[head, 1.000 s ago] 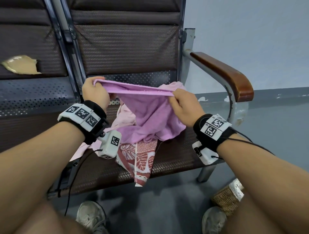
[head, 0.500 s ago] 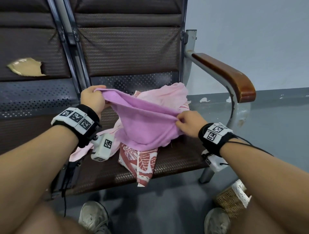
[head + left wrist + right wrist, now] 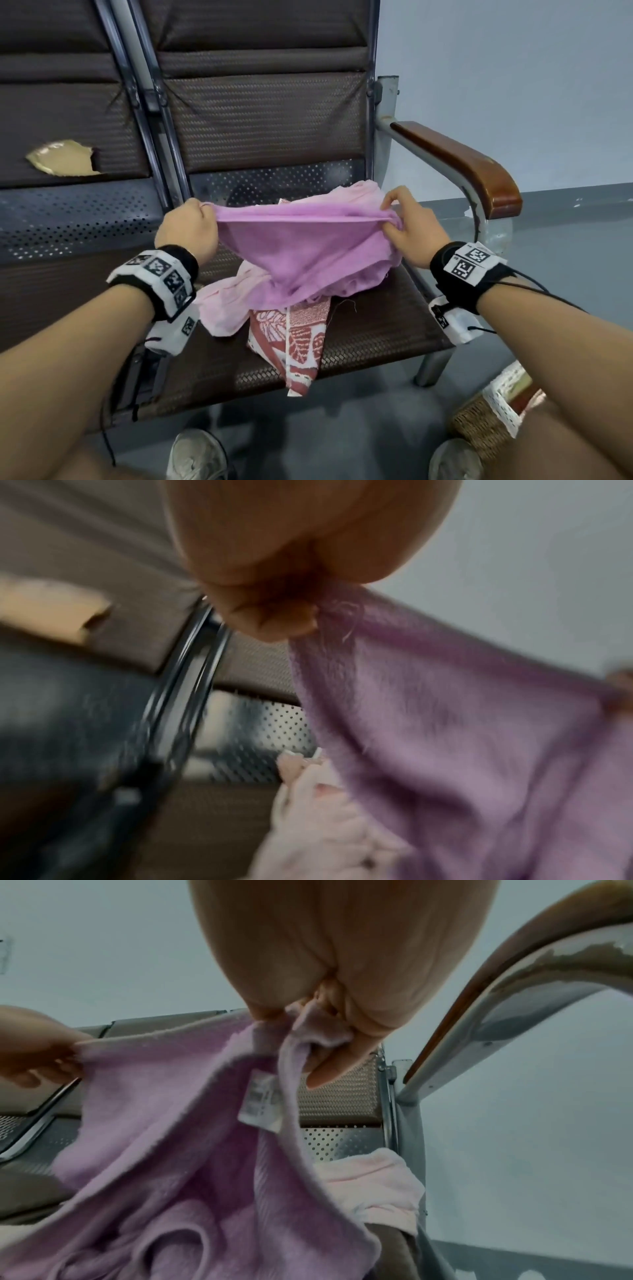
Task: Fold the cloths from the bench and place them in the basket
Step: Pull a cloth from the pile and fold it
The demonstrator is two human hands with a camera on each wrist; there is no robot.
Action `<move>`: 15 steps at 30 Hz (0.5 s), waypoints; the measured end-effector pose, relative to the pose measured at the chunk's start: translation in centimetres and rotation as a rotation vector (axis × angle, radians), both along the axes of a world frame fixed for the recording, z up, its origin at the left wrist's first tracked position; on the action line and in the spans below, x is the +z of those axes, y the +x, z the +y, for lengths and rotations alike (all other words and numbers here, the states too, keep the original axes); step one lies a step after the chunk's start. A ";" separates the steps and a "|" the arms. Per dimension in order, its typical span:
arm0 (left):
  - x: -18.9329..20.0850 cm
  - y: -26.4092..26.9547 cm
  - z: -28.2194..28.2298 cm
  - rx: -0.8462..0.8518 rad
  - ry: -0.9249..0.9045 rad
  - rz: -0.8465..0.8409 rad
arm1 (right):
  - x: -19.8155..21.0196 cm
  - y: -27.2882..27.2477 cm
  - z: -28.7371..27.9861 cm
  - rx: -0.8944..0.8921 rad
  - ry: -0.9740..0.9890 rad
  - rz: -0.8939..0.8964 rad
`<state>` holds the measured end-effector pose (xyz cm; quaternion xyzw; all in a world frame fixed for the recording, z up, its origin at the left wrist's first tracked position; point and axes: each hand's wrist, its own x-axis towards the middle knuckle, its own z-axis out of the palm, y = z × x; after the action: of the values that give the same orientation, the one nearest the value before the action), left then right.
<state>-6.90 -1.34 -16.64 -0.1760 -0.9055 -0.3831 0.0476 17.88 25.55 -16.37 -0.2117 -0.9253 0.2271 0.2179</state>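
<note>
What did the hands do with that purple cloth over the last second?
The right hand dipped toward the seat, then rose again, pulling the purple cloth taut and level against the left hand. Both kept pinching its top edge. The pale pink cloth and red patterned cloth stayed on the bench.

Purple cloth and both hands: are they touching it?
Touching. In the head view the left hand and right hand each pinch an end of the purple cloth's top edge; each wrist view shows fingers closed on the fabric.
</note>
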 end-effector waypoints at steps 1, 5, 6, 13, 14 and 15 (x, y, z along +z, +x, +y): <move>0.3 0.1 -0.1 0.005 0.011 0.018 | 0.4 0.0 0.0 0.031 0.030 -0.025; 2.7 0.5 0.7 -0.168 0.218 -0.082 | 2.8 -0.3 -0.2 0.054 0.197 -0.109; 3.7 1.1 0.8 -0.214 0.362 -0.178 | 3.6 -0.4 -0.2 0.037 0.197 -0.118; 10.7 3.0 0.6 -0.406 0.508 -0.220 | 11.2 -0.8 0.1 -0.152 0.125 -0.058; 11.7 2.9 0.6 -0.413 0.504 -0.197 | 12.2 -0.7 0.1 -0.161 0.124 -0.044; 12.7 2.8 0.6 -0.421 0.487 -0.167 | 13.1 -0.6 0.0 -0.164 0.123 -0.023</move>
<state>-4.08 -0.76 -3.96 -0.3106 -0.7319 -0.6029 -0.0661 17.33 25.58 -3.24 -0.2753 -0.9196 0.1487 0.2375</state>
